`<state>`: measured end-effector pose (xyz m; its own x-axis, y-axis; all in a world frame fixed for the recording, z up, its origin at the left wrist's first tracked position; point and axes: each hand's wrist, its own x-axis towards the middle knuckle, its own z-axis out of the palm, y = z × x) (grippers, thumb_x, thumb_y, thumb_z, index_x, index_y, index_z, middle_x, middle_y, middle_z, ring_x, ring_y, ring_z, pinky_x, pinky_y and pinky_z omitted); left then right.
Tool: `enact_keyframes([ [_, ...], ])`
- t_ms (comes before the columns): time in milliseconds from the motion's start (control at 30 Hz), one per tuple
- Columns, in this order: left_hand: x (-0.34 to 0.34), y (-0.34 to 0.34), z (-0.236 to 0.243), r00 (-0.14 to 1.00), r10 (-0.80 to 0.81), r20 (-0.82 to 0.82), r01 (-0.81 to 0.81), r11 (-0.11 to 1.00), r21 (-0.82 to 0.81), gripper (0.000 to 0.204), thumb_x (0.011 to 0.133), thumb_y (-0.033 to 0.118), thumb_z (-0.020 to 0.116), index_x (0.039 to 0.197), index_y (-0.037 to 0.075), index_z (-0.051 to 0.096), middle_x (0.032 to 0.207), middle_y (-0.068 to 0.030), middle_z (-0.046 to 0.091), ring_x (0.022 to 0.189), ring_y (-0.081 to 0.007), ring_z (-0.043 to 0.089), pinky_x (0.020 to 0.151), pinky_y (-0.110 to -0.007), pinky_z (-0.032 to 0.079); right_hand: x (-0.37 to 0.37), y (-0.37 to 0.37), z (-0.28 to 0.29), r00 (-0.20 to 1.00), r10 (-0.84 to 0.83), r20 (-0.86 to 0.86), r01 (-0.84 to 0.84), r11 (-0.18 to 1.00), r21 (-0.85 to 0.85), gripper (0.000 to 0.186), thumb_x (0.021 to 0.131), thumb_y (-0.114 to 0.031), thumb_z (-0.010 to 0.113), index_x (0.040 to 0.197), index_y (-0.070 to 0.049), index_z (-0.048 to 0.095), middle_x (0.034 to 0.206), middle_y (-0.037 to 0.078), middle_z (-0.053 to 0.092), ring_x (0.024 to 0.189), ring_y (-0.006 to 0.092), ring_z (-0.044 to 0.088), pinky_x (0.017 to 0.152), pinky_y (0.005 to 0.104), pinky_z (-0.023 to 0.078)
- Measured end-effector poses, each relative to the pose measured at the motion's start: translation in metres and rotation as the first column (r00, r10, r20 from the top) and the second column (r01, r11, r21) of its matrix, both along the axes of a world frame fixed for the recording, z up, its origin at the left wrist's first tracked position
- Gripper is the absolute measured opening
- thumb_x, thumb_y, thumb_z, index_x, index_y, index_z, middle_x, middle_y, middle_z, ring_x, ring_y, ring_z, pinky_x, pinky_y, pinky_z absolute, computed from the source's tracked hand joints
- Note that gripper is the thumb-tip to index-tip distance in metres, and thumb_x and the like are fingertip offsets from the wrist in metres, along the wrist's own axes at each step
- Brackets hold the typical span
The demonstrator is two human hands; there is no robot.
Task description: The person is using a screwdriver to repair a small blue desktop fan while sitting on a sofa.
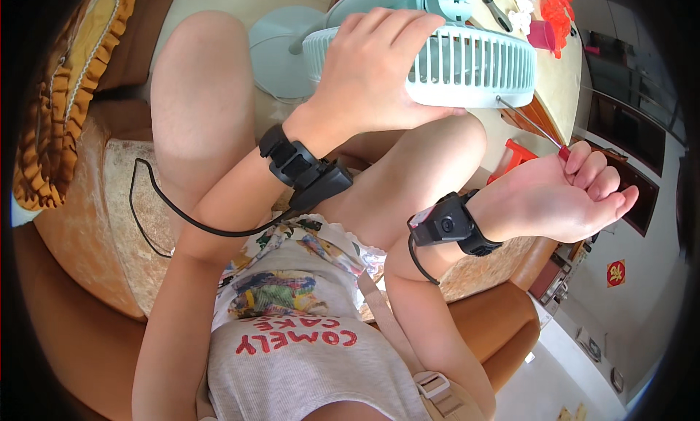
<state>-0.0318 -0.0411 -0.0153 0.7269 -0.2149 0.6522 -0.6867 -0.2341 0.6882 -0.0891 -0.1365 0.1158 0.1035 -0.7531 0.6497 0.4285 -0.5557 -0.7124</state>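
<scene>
A pale teal fan cage (pixel 481 63) with slatted sides is held tilted on its side above my knees. My left hand (pixel 375 67) is closed around its near edge, fingers over the slats and thumb beneath the rim. To the right, my right hand (pixel 565 195) is closed on a screwdriver (pixel 536 127), whose handle shows only as a bit of red by the fingers. Its thin metal shaft points up and left, and the tip meets the lower rim of the cage. Whether a screw sits there is too small to tell.
A round pale teal disc (pixel 281 45) lies beyond my knees. On the table (pixel 565 93) at the upper right are a black-handled tool (pixel 497 14), a pink cup (pixel 541 35) and a red plastic bag (pixel 557 9). Below stands a red plastic stool (pixel 512 158). I sit on a brown sofa (pixel 65 304).
</scene>
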Motion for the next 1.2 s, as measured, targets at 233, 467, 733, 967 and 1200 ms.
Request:
enact_keyframes([
  [233,-0.002,0.001,0.005,0.999,-0.009,-0.050,0.009,1.000,-0.004,0.076,0.045,0.041,0.085,0.107,0.009,0.057,0.101,-0.0071,0.061,0.089,-0.0258,0.058,0.076,-0.036,0.045,0.009,0.015,0.007,0.981,0.193,-0.016,-0.193,0.981,0.014,0.025,0.090,-0.030,0.049,0.081,-0.007,0.043,0.052,-0.005,0.014,0.047,0.0088,0.012,0.046,0.0251,0.012],
  [467,-0.002,0.001,0.005,0.998,-0.034,-0.058,0.034,0.999,-0.001,0.077,0.045,0.041,0.085,0.108,0.008,0.057,0.100,-0.0074,0.061,0.088,-0.0260,0.058,0.076,-0.037,0.045,-0.008,-0.014,0.014,0.861,0.493,-0.120,-0.486,0.870,0.090,0.025,0.094,-0.033,0.044,0.083,-0.011,0.049,0.049,-0.006,0.014,0.044,0.0078,0.009,0.043,0.0244,0.011],
  [733,-0.001,0.002,0.002,0.999,-0.031,-0.043,0.031,0.999,-0.009,0.076,0.045,0.042,0.084,0.107,0.008,0.057,0.099,-0.0075,0.061,0.088,-0.0263,0.058,0.076,-0.037,0.045,-0.018,-0.041,0.010,0.545,0.834,-0.086,-0.825,0.551,0.126,0.029,0.098,-0.039,0.029,0.090,-0.017,0.046,0.042,-0.006,0.022,0.038,0.0066,0.010,0.039,0.0235,0.012],
  [967,-0.002,0.003,0.003,0.998,-0.045,-0.044,0.046,0.999,0.021,0.076,0.045,0.043,0.084,0.107,0.008,0.056,0.099,-0.0080,0.061,0.090,-0.0266,0.058,0.079,-0.037,0.044,-0.015,-0.055,0.012,0.092,0.995,-0.049,-0.981,0.099,0.165,0.030,0.098,-0.041,0.025,0.088,-0.018,0.043,0.042,-0.006,0.027,0.037,0.0061,0.013,0.039,0.0229,0.014],
  [1200,0.003,0.003,0.005,0.999,-0.029,-0.036,0.030,0.999,0.012,0.076,0.047,0.045,0.084,0.108,0.008,0.056,0.101,-0.0084,0.060,0.092,-0.0271,0.058,0.081,-0.038,0.044,-0.014,-0.031,-0.005,0.754,0.652,-0.082,-0.657,0.742,-0.134,0.034,0.096,-0.040,0.039,0.094,-0.010,0.056,0.062,-0.003,0.040,0.054,0.0091,0.034,0.049,0.0244,0.030],
])
